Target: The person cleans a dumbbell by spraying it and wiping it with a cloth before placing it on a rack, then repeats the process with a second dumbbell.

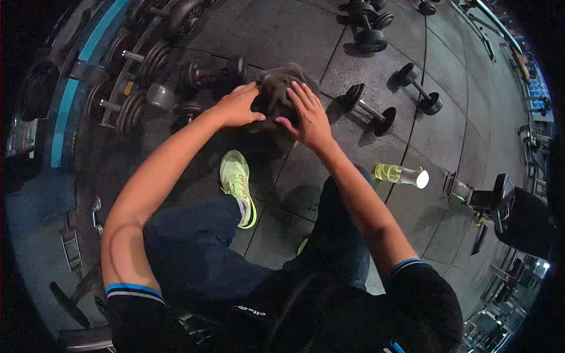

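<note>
A dark grey-brown crumpled cloth (279, 97) is bunched between my two hands, in front of me over the floor. My left hand (238, 107) presses its left side, the thumb pointing inward and the fingertips partly hidden by the folds. On the opposite side, my right hand (309, 115) lies with its fingers over the cloth and its thumb bent in toward the left thumb. Below the bundle is a yellow-green shoe (237, 182) on one of my feet.
Several dumbbells lie around, including one right of the cloth (369, 112), another farther right (421, 91) and one behind my left hand (215, 75). A bottle with yellow-green liquid (391, 173) is to the right. Weight plates (132, 112) line the left, and a black padded seat (524, 217) stands far right.
</note>
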{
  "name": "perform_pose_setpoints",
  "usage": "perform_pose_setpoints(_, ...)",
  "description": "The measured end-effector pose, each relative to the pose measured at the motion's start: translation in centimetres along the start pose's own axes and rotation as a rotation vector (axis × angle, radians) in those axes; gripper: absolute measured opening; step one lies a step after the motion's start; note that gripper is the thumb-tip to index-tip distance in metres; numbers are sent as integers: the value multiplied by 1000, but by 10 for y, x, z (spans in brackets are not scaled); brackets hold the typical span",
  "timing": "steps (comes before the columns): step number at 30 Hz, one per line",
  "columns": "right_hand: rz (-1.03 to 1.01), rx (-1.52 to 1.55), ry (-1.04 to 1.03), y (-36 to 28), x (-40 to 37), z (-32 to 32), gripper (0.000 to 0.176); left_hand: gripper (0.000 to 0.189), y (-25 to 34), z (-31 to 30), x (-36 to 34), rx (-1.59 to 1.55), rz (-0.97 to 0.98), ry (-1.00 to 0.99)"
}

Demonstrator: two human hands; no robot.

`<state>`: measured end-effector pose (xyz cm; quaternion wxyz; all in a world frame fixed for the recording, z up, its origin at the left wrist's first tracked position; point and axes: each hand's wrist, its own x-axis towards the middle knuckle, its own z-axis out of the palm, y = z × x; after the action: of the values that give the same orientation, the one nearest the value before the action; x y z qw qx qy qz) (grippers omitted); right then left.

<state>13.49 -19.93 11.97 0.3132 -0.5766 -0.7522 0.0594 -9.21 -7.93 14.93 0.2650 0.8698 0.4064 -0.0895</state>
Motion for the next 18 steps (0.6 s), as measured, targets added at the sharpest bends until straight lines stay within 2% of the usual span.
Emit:
perform_pose_setpoints(4, 127, -3, 129, -14, -23, 7, 58, 114, 26, -23, -13, 145, -37, -147)
perform_pose_setpoints(7, 98, 128, 92, -3, -41, -4, 43, 128, 25, -20, -12, 102, -32, -177)
perform_pose_setpoints(10, 182, 210, 30, 8, -69, -25, 36, 134, 22, -17, -11, 87, -51, -186)
perform_pose_setpoints(12, 647, 295, 72, 25, -86, -31, 29, 134, 19, -14, -9, 63, -67, -156)
perform_pose_setpoints(14, 643, 382, 436, 43, -79, -46, 26, 135, 12, -16, -5, 66, -58, -154)
perform_pose_setpoints(16, 651, 576, 440, 47, -48, -70, 29, 133, 10, -14, -5, 53, -53, -141)
perform_pose_setpoints(18, 409, 801, 487, 40, -7, -65, 30, 131, 12, -9, -6, 23, -44, -116)
